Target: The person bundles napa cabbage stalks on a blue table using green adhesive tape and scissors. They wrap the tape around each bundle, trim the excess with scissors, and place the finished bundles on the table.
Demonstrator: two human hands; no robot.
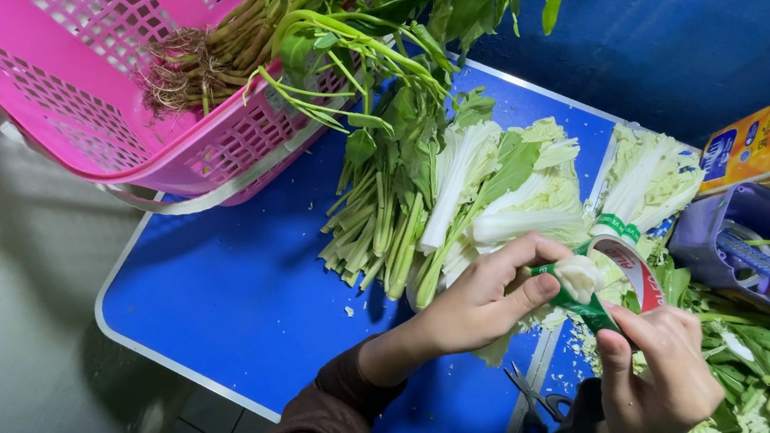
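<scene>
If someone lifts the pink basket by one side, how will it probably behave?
The pink basket would probably feel light, since its walls are open plastic lattice. It already sits tilted over the blue table edge, so it might tip, and the rooted greens could slide out.

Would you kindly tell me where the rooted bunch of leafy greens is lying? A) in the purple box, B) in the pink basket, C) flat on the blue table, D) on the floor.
B: the rooted bunch of greens rests in the tilted pink basket, its leaves spilling over the rim towards the blue table.
</scene>
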